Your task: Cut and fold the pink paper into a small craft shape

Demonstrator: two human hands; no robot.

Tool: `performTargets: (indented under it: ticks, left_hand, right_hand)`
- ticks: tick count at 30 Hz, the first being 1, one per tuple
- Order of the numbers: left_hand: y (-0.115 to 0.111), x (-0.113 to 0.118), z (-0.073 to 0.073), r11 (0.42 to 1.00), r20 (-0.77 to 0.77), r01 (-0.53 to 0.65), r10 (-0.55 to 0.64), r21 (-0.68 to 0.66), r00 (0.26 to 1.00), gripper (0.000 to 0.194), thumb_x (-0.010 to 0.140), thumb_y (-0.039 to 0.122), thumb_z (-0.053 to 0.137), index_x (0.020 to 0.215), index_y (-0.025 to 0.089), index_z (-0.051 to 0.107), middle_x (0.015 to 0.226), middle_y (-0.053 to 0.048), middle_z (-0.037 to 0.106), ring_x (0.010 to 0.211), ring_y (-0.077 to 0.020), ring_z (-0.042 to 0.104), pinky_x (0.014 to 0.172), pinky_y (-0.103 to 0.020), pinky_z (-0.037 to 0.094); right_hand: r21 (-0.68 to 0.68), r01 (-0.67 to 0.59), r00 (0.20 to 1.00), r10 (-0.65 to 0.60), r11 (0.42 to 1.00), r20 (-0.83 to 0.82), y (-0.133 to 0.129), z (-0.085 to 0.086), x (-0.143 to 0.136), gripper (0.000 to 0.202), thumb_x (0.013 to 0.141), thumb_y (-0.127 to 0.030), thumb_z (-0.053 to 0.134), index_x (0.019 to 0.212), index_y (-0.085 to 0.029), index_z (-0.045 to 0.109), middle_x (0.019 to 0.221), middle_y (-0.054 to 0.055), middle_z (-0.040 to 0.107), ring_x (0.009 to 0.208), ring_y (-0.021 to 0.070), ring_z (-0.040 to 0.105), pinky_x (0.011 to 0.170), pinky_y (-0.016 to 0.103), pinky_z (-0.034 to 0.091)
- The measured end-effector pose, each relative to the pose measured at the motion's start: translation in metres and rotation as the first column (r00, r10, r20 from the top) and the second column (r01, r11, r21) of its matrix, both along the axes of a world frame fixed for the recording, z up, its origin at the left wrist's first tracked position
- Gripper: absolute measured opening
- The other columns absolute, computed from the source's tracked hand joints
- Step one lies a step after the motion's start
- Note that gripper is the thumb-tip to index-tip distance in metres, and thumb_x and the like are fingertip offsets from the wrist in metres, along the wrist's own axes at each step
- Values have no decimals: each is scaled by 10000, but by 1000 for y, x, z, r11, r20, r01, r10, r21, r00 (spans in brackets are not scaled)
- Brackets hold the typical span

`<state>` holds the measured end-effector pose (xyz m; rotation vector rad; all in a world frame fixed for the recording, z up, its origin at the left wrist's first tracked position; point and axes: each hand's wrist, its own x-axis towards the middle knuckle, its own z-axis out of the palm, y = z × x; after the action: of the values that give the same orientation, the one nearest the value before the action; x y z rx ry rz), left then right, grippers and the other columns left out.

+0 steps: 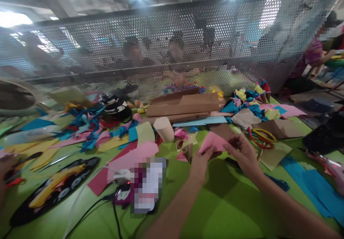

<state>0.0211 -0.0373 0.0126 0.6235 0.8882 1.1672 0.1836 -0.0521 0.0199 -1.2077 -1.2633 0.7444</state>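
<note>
Both my hands hold one pink paper piece (213, 141) a little above the green table (223, 203). My left hand (200, 164) pinches its lower left edge. Gripping the right edge is my right hand (243, 153). Just left of my left hand lie a small pink paper cone (182, 156) and a tan folded scrap (187, 148). A rolled cream paper tube (164, 128) stands behind them.
Coloured paper scraps (88, 129) cover the left and back of the table. Brown card sheets (185, 104) lie at the back, red and yellow scissors (260, 138) at right, blue sheets (317, 189) at far right. A perforated metal screen (172, 45) stands behind, with other people beyond it.
</note>
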Motion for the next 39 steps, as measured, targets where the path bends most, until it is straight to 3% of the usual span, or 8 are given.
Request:
performTargets:
  ticks: [3,7,11,21,30,39]
  left_hand:
    - [2,-2,-1,1000,19,-10,10,-7,1000,407,644,381,919,888,86,778,819,-138,793,820,-281,781,903,-390,596]
    - [4,-3,-2,999,11,-32,32,13,999,411,647,379,920,887,80,773,830,-143,794,840,-290,780,903,-402,602]
    - [3,-3,0,999,13,-31,30,43,999,379,671,375,910,874,87,772,847,-136,797,845,-283,781,915,-405,600]
    - [4,-3,-2,999,0,-33,33,35,999,416,627,395,924,888,104,782,912,-142,802,920,-314,772,946,-446,588]
    - [3,-4,1,998,17,-45,44,39,999,323,665,353,903,869,140,771,902,-112,806,940,-296,772,973,-416,579]
    - [6,-4,0,996,11,-77,76,47,997,402,633,340,925,914,108,753,883,-107,794,903,-283,773,953,-419,587]
  right_hand:
    - [-20,-79,994,78,997,-74,3,0,1,387,802,-441,804,1048,-223,601,961,45,664,897,208,633,733,295,503]
    - [-101,-141,988,133,985,-83,3,2,2,346,813,-495,777,924,-196,641,823,17,631,725,167,585,612,263,463]
    - [-122,-123,988,110,985,-110,3,4,1,395,784,-548,780,756,-193,610,652,-32,518,603,136,497,530,248,392]
    - [-120,-99,987,83,988,-135,4,6,-1,405,744,-558,799,728,-201,607,635,-32,536,575,134,499,528,251,385]
    - [-109,-102,985,85,989,-151,4,4,0,414,746,-558,799,711,-197,599,609,-38,539,557,124,487,505,243,350]
    - [-120,-104,983,84,987,-165,6,2,-1,417,738,-569,806,678,-202,615,619,-4,619,550,136,528,497,248,419]
